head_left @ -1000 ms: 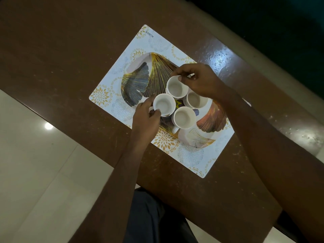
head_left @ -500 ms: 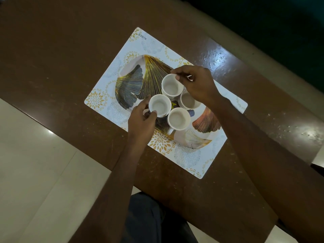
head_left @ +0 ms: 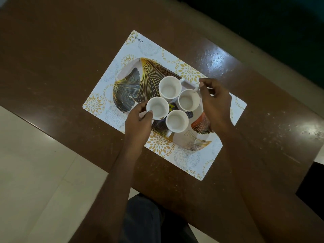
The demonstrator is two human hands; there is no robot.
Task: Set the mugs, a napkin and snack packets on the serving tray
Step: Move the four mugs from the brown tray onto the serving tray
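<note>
Head view: four white mugs are seen standing upright and close together on the serving tray [head_left: 152, 74], all of them empty. The tray is patterned with large gold, dark and orange leaves and is laid on a white placemat [head_left: 149, 48] printed with gold flowers, which is spread on a brown table [head_left: 70, 50].

The left mug [head_left: 157, 107] is gripped at its rim by the left hand [head_left: 138, 120], with the thumb curled over the near edge and the fingers wrapped round the outer side. The right mug [head_left: 188, 100] is held by the right hand [head_left: 215, 104], whose thumb and forefinger are pinched narrowly on the handle at the mug's far right side; the other fingers are curled behind. The far mug [head_left: 170, 88] is set just beyond these two and is touched by neither hand. The near mug [head_left: 177, 121] is placed closest to the person, with its handle turned toward the near edge of the tray.

A small yellow patch [head_left: 171, 106] is glimpsed between the mugs; what it is cannot be told. Pale floor tiles [head_left: 35, 172] are seen beside the table, and dark trousers [head_left: 143, 216] below the forearms.
</note>
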